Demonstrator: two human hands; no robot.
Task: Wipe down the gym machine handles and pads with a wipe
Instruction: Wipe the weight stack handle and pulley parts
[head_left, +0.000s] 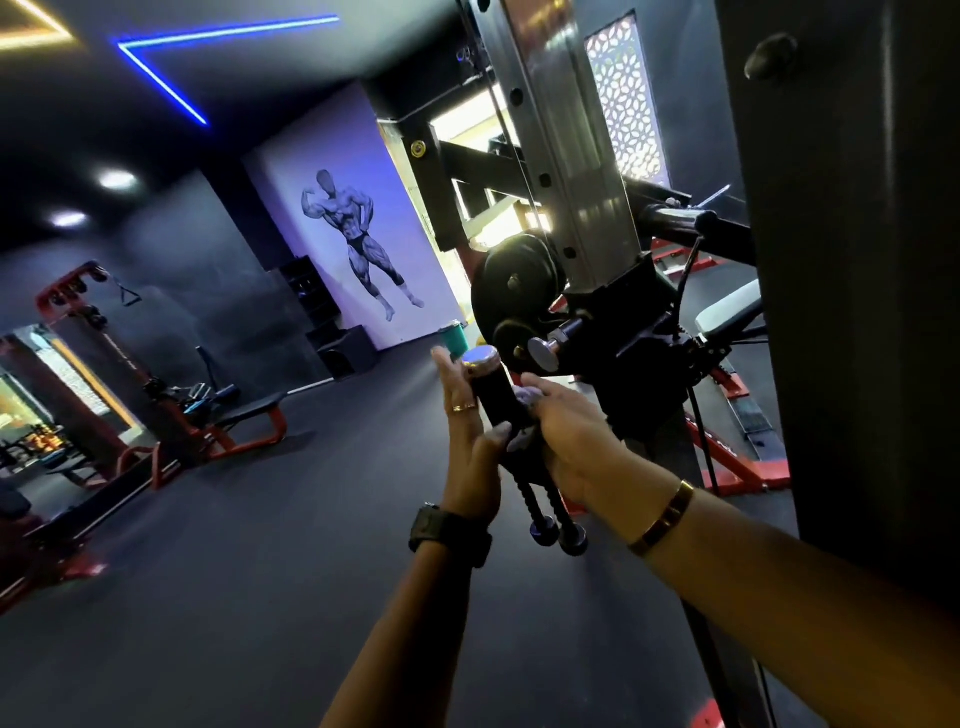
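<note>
Steel cable machine upright (576, 156) at right, black pulley (514, 291) at its foot, right hand (571, 441) with fingers curled, left hand (467, 441) clasping between thumb and fingers the chrome-capped black handle (496, 395) below the pulley, pale wipe (525, 399) pressed against the handle under the right fingers.

Dark floor (260, 571); red-framed bench (249, 410), green bin (451, 338) standing on it.

Nothing readable here, no labels, brands or numbers I can make out. The wall mural (358, 244) at about 11 o'clock is just a drawn figure.
</note>
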